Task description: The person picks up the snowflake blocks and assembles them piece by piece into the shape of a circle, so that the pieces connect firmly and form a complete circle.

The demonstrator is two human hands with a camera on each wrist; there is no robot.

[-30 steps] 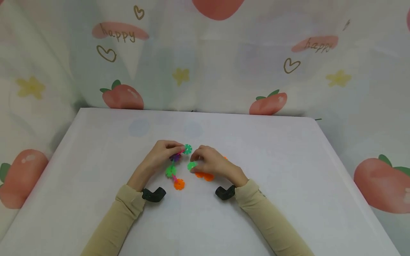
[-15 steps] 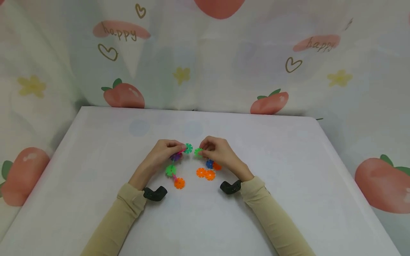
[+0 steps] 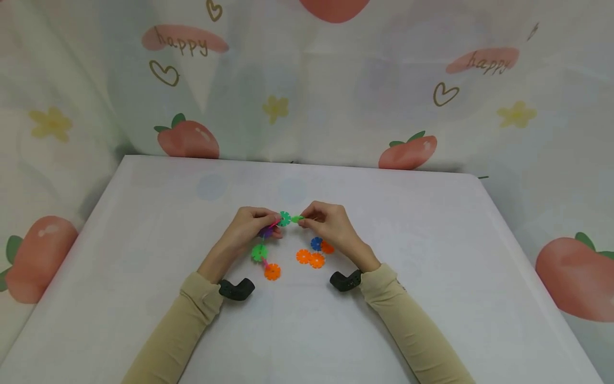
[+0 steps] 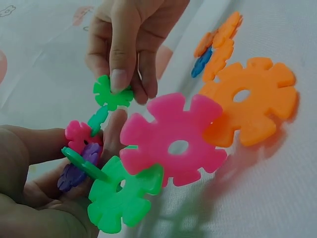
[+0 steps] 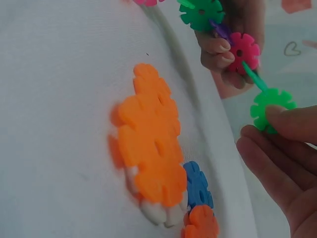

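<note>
My left hand (image 3: 245, 226) grips a chain of slotted plastic snowflake discs near its pink disc (image 5: 244, 53). From there the chain runs through a purple disc (image 4: 72, 176), green discs and a larger-looking pink disc (image 4: 148, 134) to an orange disc (image 3: 272, 272) at the near end. A teal disc (image 3: 284, 218) sticks out past the left fingertips. My right hand (image 3: 333, 224) pinches a light green disc (image 5: 277, 96) between thumb and fingers. Its edge meets the teal disc's edge, the two standing at an angle to each other.
On the white table (image 3: 408, 240), below the right hand, lie several orange discs (image 3: 316, 260) with a blue disc (image 3: 316, 244) among them. A pale disc (image 5: 153, 212) shows beneath the orange ones. A printed curtain (image 3: 331, 96) hangs behind the table's far edge.
The right hand has moved up and away from the loose discs with the light green disc, then turned it edge-on against the teal disc. The left hand has stayed nearly still.
</note>
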